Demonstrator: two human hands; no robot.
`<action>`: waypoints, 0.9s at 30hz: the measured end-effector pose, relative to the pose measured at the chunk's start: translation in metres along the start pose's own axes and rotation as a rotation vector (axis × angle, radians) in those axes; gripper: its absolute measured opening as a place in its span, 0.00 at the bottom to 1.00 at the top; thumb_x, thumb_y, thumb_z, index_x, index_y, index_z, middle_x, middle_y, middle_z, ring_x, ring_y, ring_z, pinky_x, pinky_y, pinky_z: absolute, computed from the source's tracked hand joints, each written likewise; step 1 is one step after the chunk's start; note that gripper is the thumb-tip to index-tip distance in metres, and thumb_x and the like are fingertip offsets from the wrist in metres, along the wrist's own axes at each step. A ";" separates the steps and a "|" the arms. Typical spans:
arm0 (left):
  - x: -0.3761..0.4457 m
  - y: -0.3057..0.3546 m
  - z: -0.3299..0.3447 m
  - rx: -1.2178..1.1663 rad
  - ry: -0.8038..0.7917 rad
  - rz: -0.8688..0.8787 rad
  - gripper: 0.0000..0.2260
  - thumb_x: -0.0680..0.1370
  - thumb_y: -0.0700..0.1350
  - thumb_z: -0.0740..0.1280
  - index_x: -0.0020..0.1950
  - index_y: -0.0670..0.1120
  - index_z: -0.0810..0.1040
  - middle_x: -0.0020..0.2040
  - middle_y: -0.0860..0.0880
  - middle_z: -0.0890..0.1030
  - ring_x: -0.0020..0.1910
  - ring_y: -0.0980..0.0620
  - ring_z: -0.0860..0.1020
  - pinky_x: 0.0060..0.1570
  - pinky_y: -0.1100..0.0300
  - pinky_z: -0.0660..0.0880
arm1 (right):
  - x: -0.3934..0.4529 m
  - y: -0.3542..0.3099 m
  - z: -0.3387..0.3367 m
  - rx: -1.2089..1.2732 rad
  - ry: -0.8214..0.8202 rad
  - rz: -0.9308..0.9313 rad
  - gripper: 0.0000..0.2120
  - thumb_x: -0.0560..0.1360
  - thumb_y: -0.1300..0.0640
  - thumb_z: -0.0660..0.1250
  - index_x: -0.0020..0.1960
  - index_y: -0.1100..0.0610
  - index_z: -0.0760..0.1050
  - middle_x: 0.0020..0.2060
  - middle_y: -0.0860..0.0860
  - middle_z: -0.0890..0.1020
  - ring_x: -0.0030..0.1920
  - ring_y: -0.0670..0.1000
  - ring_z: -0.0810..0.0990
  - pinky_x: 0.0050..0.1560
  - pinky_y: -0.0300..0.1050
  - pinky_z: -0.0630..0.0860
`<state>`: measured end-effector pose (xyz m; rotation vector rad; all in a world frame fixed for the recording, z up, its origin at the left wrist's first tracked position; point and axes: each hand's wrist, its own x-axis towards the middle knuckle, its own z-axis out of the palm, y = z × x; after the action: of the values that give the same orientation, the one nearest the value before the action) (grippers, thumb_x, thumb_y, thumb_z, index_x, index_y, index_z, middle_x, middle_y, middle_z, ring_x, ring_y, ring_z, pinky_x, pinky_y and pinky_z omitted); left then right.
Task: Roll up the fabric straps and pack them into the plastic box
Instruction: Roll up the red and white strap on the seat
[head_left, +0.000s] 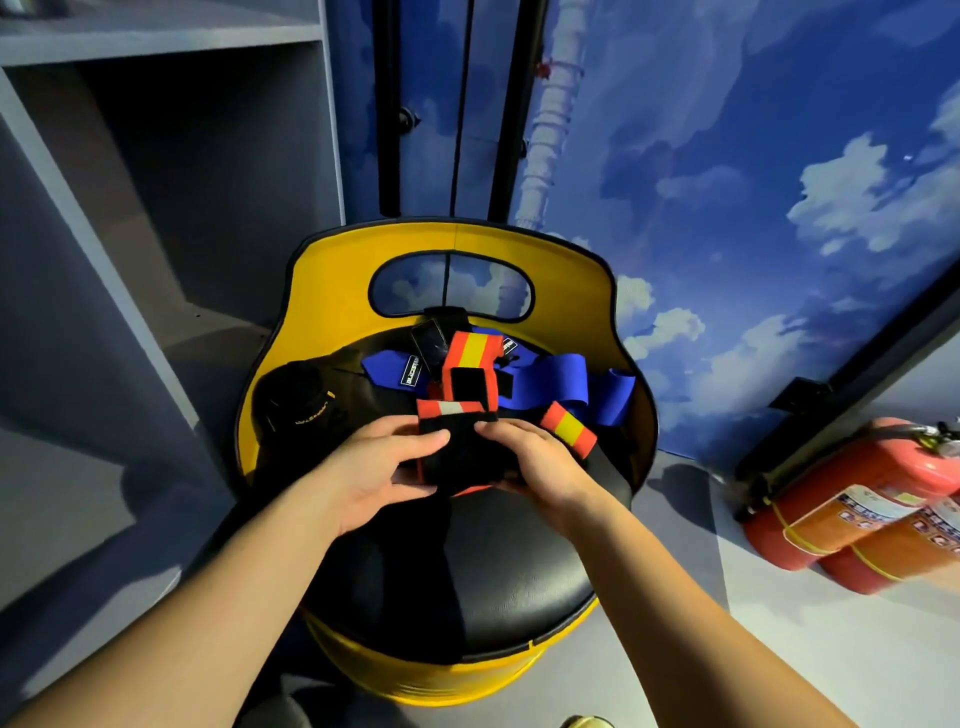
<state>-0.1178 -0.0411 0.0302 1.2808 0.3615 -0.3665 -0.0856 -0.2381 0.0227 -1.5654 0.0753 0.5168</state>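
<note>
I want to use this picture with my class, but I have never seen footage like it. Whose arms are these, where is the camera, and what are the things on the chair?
There is no machine here. A person wears a wide-angle camera on the head, looking down at their own bare arms, so there is only this one view.

The left hand and the right hand both have a grip on a dark strap end joined to an orange and yellow fabric strap. Behind it lies a blue strap and, on the left, a black fabric bundle.

All of it rests on a round black seat with a yellow backrest. Red fire extinguishers lie on the floor to the right. No plastic box is in sight.
</note>
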 end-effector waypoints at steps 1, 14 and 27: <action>0.001 0.000 0.001 -0.020 0.002 0.017 0.17 0.75 0.38 0.74 0.62 0.46 0.78 0.55 0.45 0.85 0.55 0.44 0.84 0.56 0.39 0.79 | 0.002 0.000 0.000 -0.016 0.005 0.008 0.22 0.68 0.45 0.73 0.58 0.53 0.81 0.53 0.53 0.86 0.54 0.52 0.85 0.59 0.51 0.81; 0.009 -0.011 -0.009 0.341 -0.084 0.116 0.27 0.69 0.40 0.80 0.62 0.60 0.77 0.67 0.56 0.76 0.60 0.51 0.80 0.54 0.51 0.82 | 0.047 0.011 -0.001 0.026 0.194 0.107 0.14 0.77 0.50 0.70 0.57 0.59 0.83 0.48 0.56 0.87 0.51 0.58 0.86 0.58 0.60 0.81; 0.011 -0.019 -0.030 0.447 -0.055 0.104 0.29 0.67 0.43 0.82 0.63 0.60 0.76 0.65 0.56 0.78 0.54 0.52 0.83 0.56 0.49 0.81 | 0.062 0.005 0.013 0.201 0.196 0.053 0.02 0.78 0.61 0.71 0.49 0.59 0.82 0.46 0.57 0.85 0.46 0.53 0.83 0.49 0.46 0.80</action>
<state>-0.1187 -0.0173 0.0016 1.7156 0.1678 -0.4062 -0.0355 -0.2092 -0.0044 -1.4157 0.3098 0.3835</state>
